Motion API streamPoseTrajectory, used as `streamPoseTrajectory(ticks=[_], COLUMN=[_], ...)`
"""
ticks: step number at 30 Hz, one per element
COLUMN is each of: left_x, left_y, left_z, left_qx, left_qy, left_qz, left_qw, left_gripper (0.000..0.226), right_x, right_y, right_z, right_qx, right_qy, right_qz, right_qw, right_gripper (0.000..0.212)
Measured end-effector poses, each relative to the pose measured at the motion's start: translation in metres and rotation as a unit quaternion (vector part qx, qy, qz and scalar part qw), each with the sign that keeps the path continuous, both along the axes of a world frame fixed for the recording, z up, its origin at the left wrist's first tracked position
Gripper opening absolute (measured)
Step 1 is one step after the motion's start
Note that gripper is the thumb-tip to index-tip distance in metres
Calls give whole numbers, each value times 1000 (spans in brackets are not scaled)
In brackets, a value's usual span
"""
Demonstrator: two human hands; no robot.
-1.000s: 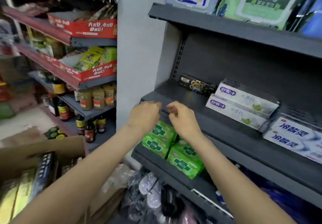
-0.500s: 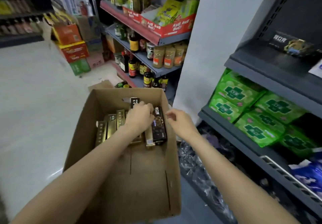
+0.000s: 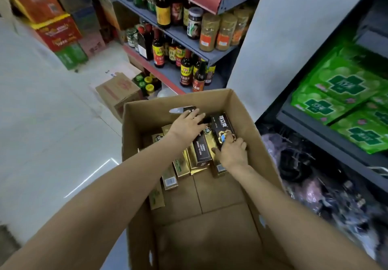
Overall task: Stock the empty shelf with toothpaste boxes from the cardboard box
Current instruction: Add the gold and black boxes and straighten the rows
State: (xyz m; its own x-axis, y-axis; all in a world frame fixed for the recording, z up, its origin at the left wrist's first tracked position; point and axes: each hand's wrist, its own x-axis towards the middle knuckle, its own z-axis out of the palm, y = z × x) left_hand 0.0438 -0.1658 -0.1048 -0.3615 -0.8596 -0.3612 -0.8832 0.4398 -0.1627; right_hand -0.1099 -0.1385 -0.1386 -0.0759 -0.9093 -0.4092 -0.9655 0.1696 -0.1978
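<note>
Both hands are being worked inside the cardboard box (image 3: 247, 122): right hand (image 3: 232, 154) is being clamped on a black toothpaste box (image 3: 221, 129), long axis running away from the wrist; left hand (image 3: 186, 125) is being laid flat w/ fingers spread on neighbouring boxes, just beside.

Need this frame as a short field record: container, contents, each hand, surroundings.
container: open cardboard box on the floor
contents: gold toothpaste boxes and black ones, bunched at the far end; near end bare
left hand: fingers straight, resting on the boxes
right hand: gripping the near end of a black toothpaste box, which is tilted up
right side: dark shelf with green packs
behind box: sauce bottles on a grey shelf
</note>
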Motion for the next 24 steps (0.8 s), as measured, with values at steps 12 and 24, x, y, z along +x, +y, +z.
streamPoseTrajectory(ticks=[12,24], left_x=[28,-78], left_y=[-1,-24], left_z=[43,148], left_qx=[6,-46], left_qy=[127,420], left_qz=[32,164], left_qw=[991,892], left_gripper=[53,45], right_x=[-28,-161], right_y=[-6,-25], right_z=[67,182], right_qx=[11,-176], right_qy=[-241,-368], right_qz=[-71,-136], right_qw=[968,903], right_gripper=[57,48])
